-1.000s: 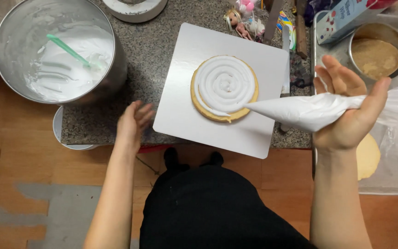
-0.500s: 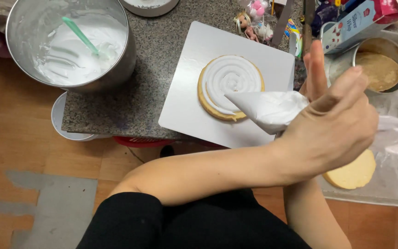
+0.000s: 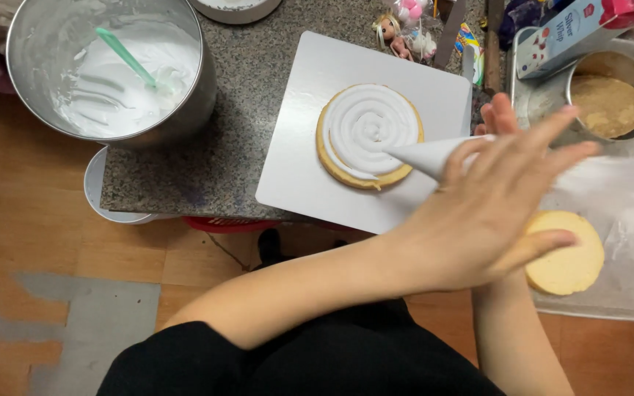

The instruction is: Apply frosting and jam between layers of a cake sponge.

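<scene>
A round sponge layer (image 3: 368, 133) topped with a white cream spiral lies on a white square board (image 3: 295, 183). A white piping bag (image 3: 421, 155) points its tip at the layer's right edge. My left hand (image 3: 489, 213) reaches across from the left with fingers spread, laid over the bag's wide end. My right hand (image 3: 497, 117) is mostly hidden behind it; only its fingertips show above the bag, which it holds. A second, bare sponge layer (image 3: 574, 260) lies just under my left hand's fingers.
A steel bowl (image 3: 196, 110) of white cream with a green spatula (image 3: 126, 57) stands on the granite counter (image 3: 214, 169). To the right are a paper-lined tray (image 3: 625, 198), a round tin (image 3: 610, 103) of brown crumbs and a blue-white carton (image 3: 559, 33). Small toy dolls (image 3: 394, 33) sit behind the board.
My left hand left the board's front-left edge and swung across my body to the piping bag. The bag's tip shifted to the cake's right edge.
</scene>
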